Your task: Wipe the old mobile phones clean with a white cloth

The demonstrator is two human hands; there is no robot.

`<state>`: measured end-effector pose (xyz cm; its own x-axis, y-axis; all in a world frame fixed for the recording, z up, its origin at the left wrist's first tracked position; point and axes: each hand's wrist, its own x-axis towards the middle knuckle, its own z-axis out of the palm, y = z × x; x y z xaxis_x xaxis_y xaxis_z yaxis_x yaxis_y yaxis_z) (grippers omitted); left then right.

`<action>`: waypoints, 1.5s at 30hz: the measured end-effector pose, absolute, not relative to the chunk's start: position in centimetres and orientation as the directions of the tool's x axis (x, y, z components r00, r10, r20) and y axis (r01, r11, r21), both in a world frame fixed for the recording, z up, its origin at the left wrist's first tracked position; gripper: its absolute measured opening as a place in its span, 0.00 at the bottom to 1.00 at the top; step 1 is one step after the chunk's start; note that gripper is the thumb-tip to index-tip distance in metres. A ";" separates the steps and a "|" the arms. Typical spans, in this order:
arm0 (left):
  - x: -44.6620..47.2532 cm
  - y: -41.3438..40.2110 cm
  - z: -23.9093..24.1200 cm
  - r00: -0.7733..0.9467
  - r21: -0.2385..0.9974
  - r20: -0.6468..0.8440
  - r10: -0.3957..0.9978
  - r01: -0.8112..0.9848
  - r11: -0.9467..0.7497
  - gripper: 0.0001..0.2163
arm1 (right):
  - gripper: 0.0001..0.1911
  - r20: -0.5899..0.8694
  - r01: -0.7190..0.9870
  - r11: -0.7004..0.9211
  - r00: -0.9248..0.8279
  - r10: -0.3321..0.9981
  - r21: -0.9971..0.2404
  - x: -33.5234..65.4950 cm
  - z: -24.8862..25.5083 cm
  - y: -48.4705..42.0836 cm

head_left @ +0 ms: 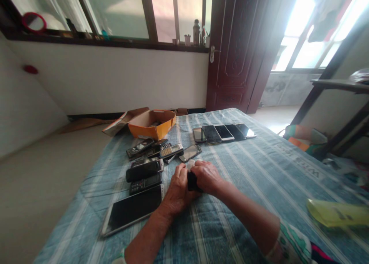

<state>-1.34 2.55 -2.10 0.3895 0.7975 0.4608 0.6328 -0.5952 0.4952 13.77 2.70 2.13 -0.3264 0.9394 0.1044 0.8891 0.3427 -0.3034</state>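
Observation:
My left hand (179, 189) is wrapped around a small black phone-like object (192, 181), which is mostly hidden by my fingers. Closed over its upper right side, my right hand (208, 176) has curled fingers pressed together. A whitish scrap (190, 164), perhaps cloth or tissue, pokes out at the right fingertips. Just beyond the hands lies a phone with a grey screen (190, 152). Left of them are several old keypad phones, among them a silver one (171, 150) and a black one (145, 183). A large white-framed tablet (134, 209) rests beside my left forearm.
An open orange box (152, 126) with dark items inside stands at the bed-like surface's far edge. Several flat phones, one white (224, 133), form a row at the back. A yellow packet (337, 213) lies at right on the striped blue cloth (259, 179). A door (238, 44) stands behind.

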 end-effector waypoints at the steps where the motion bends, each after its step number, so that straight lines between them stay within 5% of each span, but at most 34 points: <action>1: -1.3 2.5 -2.0 0.394 0.501 0.458 0.797 0.626 -0.598 0.26 | 0.09 0.100 0.885 0.359 -0.345 0.933 -0.296 13.8 2.2 2.7; 11: -1.0 2.3 -2.3 0.372 0.510 0.440 0.818 0.646 -0.568 0.31 | 0.15 0.075 0.948 0.212 -0.200 0.977 -0.237 16.5 2.6 1.8; 23: -1.0 2.1 -2.6 0.363 0.503 0.511 0.779 0.608 -0.614 0.29 | 0.12 0.138 0.915 0.328 -0.303 0.943 -0.236 13.7 2.6 1.5; 29: -0.8 2.0 -2.5 0.368 0.548 0.454 0.811 0.603 -0.580 0.29 | 0.12 0.242 0.942 0.263 -0.212 0.947 -0.206 14.7 1.0 0.9; 36: -1.4 2.2 -2.3 0.399 0.598 0.468 0.788 0.514 -0.615 0.17 | 0.09 0.438 0.831 0.439 -0.273 0.857 -0.341 11.6 -1.8 0.3; 41: -1.0 1.8 -2.2 0.376 0.650 0.396 0.838 0.530 -0.545 0.24 | 0.12 0.414 0.766 0.483 -0.310 0.856 -0.424 13.7 -1.6 0.0; 45: -0.6 1.6 -2.0 0.372 0.648 0.397 0.839 0.535 -0.543 0.28 | 0.15 0.348 0.825 0.360 -0.214 0.913 -0.436 15.5 -1.5 0.1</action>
